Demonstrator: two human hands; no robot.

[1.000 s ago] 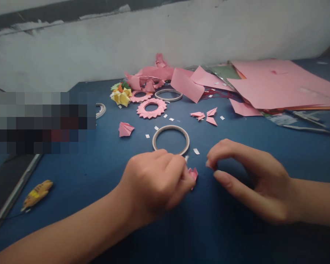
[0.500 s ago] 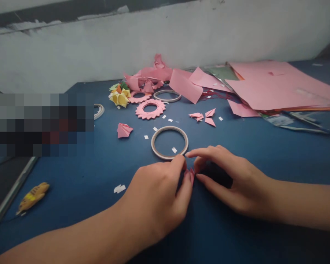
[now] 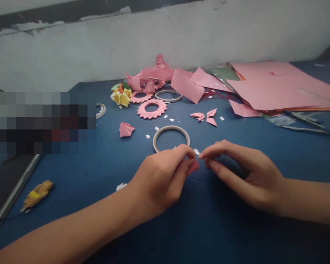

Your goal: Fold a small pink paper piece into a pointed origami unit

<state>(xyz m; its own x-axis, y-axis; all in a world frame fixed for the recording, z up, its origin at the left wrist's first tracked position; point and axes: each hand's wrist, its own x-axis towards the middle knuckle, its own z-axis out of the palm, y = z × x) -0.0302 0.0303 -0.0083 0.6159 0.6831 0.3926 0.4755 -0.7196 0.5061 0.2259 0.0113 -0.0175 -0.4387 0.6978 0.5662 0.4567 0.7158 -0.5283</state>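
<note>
Left hand (image 3: 165, 176) pinches one small pink folded piece (image 3: 194, 167); right hand (image 3: 242, 176) fingertips narrow beside it; three tape rings (image 3: 171, 129) beyond on the table (image 3: 236, 234)

Blue worktop (image 3: 236, 227) bearing craft materials. Centre: a tape ring (image 3: 171, 138), with small white scraps (image 3: 155, 128) scattered about it. Behind it: a pink toothed paper ring (image 3: 151, 108), a second tape ring (image 3: 168, 95), and a yellow folded-paper cluster (image 3: 121, 96) beside crumpled pink paper (image 3: 151, 75). Left of centre: a folded pink fan piece (image 3: 125, 129). Right of centre: small folded pink triangles (image 3: 206, 116). Far right: stacked pink sheets (image 3: 280, 86). Lower left: a yellow figure (image 3: 37, 193). Rear: a white wall (image 3: 165, 36).
</note>
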